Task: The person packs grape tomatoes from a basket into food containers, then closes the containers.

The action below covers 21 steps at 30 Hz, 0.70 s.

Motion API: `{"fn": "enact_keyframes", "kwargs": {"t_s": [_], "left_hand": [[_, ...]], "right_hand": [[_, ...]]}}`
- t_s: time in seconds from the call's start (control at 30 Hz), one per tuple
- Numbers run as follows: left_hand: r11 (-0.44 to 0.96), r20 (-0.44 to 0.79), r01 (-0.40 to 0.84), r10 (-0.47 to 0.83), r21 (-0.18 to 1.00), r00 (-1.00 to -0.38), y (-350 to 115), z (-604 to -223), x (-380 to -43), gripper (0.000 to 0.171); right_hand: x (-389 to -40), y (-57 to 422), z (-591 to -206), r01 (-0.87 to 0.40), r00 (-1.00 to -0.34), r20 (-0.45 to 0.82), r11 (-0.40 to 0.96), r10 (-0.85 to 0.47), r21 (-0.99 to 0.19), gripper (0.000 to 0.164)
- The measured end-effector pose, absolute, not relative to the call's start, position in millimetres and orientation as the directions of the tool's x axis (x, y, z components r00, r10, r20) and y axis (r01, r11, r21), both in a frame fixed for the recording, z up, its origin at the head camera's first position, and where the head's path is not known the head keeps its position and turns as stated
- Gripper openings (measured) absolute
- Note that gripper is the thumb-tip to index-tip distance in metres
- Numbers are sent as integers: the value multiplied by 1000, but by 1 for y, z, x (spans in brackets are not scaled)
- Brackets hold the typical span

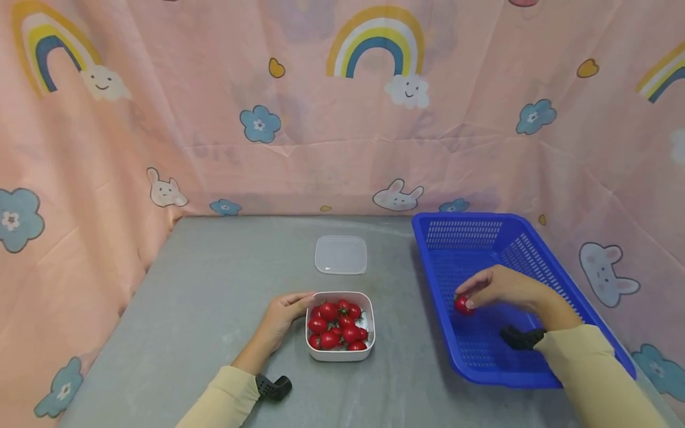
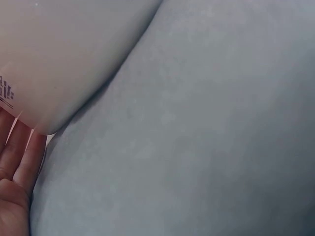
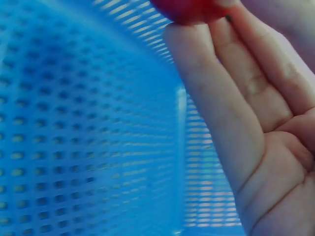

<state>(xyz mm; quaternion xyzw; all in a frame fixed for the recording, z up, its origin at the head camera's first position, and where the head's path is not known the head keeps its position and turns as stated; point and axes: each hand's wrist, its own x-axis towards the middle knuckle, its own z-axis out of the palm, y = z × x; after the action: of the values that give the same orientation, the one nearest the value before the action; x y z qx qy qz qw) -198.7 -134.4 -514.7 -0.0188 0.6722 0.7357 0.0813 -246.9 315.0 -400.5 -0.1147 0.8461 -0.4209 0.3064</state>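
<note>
In the head view, my right hand (image 1: 497, 288) is over the blue basket (image 1: 433, 291), pinching a red cherry tomato (image 1: 463, 305) between thumb and fingertips. That tomato (image 3: 189, 10) shows at the top of the right wrist view, at the ends of the fingers (image 3: 216, 93). Left of the basket stands a white plastic box (image 1: 340, 356) holding several cherry tomatoes (image 1: 329, 339). Against the box's left side rests my left hand (image 1: 283, 315). In the left wrist view its fingers (image 2: 30, 157) lie fairly straight along the box wall (image 2: 69, 64); the thumb is hidden there.
A clear, flat lid (image 1: 341, 255) lies on the grey table (image 1: 230, 267) behind the box. The basket's slotted walls rise at the table's right side. A pink patterned curtain (image 1: 321, 160) encloses the back and sides.
</note>
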Motion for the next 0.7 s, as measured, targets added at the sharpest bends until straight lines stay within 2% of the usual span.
{"fn": "enact_keyframes", "kwargs": {"t_s": [0.17,0.7], "left_hand": [[-80,-147,-154,86,985,-985,-134,-513,-199,34],[-75,-142,-150,103,986,-985,-136,-513,-199,34]], "right_hand": [[-239,308,-381,24,-854,-322,586,-409,-810,40],[-221,248,-342,-37,-932,-156,514,-326,-857,40]]}}
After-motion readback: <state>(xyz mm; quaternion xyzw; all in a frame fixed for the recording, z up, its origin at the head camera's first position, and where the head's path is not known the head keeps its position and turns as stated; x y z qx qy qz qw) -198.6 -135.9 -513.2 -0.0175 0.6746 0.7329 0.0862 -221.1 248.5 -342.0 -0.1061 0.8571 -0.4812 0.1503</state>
